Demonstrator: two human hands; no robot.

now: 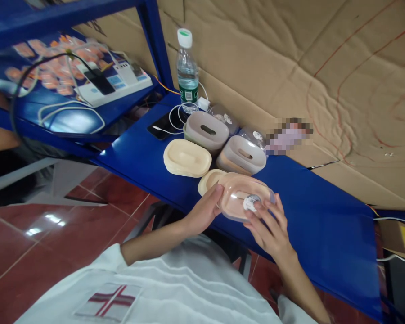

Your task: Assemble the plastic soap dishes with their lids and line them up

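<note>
A clear oval plastic cover (238, 194) with a round white sticker rests at the near edge of the blue shelf (324, 225). My left hand (204, 211) grips its left end, thumb on top. My right hand (270, 225) holds its right side, fingers spread over the sticker. A cream oval piece (209, 179) lies just behind the cover, partly hidden by it. Further back sit a cream oval tray (186, 157) and two grey-lidded oval boxes (206, 129) (245, 154) with slots on top.
A water bottle (187, 72) stands at the back by a phone (164, 126) and white cables. A power strip (116, 81) sits on the upper left shelf. Cardboard (307, 67) lines the wall behind. Red tiled floor (37, 234) lies below.
</note>
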